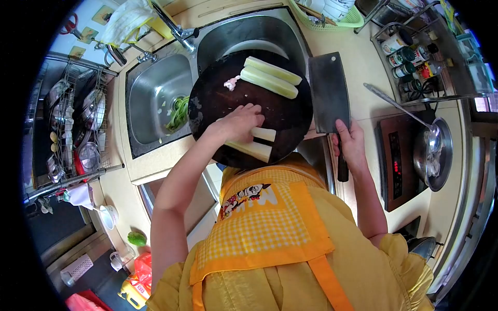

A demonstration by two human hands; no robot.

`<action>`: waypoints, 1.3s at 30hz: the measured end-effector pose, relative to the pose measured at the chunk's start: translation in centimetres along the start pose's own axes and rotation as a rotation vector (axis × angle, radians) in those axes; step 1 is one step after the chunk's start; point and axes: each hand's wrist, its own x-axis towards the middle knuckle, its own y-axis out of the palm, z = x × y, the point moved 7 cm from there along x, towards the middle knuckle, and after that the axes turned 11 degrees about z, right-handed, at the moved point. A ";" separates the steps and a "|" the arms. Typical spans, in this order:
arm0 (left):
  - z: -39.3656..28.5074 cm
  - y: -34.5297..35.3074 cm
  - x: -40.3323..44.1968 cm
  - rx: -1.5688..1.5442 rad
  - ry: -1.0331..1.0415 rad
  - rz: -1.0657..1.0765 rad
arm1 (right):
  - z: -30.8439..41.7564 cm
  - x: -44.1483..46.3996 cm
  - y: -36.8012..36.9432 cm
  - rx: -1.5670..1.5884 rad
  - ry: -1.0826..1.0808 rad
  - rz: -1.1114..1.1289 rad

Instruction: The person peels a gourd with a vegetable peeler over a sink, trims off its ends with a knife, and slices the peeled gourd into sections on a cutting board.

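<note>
A round dark cutting board (218, 106) lies across the sink's edge in front of me. My left hand (241, 123) rests on its near part, fingers curled over long, pale, peeled vegetable pieces (254, 150) that look like cucumber; the fingers partly cover them. Farther back on the board lie more peeled lengths (270, 78), side by side, with a small pinkish-white scrap (232, 83) beside them. My right hand (349, 142) is closed around the handle of a cleaver (330, 93), its wide dark blade just right of the board and pointing away from me.
Green peelings (179, 113) lie in the left sink basin (158, 83). On the right, a pan (441, 155) with a ladle (434, 137) sits on an induction cooker (394, 166). A spice rack (410, 62) and a green basket of dishes (353, 18) stand behind.
</note>
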 end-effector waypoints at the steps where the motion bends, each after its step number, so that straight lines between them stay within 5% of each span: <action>1: 0.3 -0.7 -0.3 -0.096 0.026 -0.069 | 0.1 0.0 0.0 0.006 -0.010 0.007; 3: 1.0 -3.0 -0.9 -0.312 0.125 -0.306 | -0.2 -0.2 -0.3 0.043 -0.006 -0.002; 6: 5.3 -4.1 -0.7 -0.718 -0.037 -0.619 | -0.2 -0.4 -0.4 0.054 -0.011 -0.016; 8: 6.4 -2.1 0.1 -1.420 -0.183 -0.663 | -0.1 -0.5 -0.5 0.048 -0.016 -0.022; 12: 7.6 1.6 1.5 -1.720 -0.265 -0.578 | 0.0 -0.7 -0.5 0.032 -0.021 -0.019; 13: 7.8 2.3 1.2 -1.716 -0.337 -0.509 | 0.0 -0.8 -0.5 0.026 -0.020 -0.020; 18: 0.0 0.1 -3.6 -0.189 0.000 -0.070 | -0.1 -0.9 -0.2 0.032 -0.013 -0.014; 21: -1.7 2.2 -5.1 0.107 -0.004 -0.036 | -0.5 -0.9 0.0 0.029 0.015 0.003; 24: -0.6 3.3 -4.9 -0.012 0.016 -0.032 | 0.0 -0.7 0.4 0.001 0.013 0.023; 28: 1.7 1.0 -6.4 -0.479 -0.008 -0.481 | 0.4 -0.4 1.0 -0.024 -0.011 0.055; 34: 6.2 5.8 -7.3 -1.994 -0.293 -0.939 | 0.6 -0.3 2.7 -0.098 0.009 0.121; 39: 5.3 10.4 -6.1 -2.270 -0.271 -1.149 | -1.4 0.1 4.1 -0.157 0.118 0.257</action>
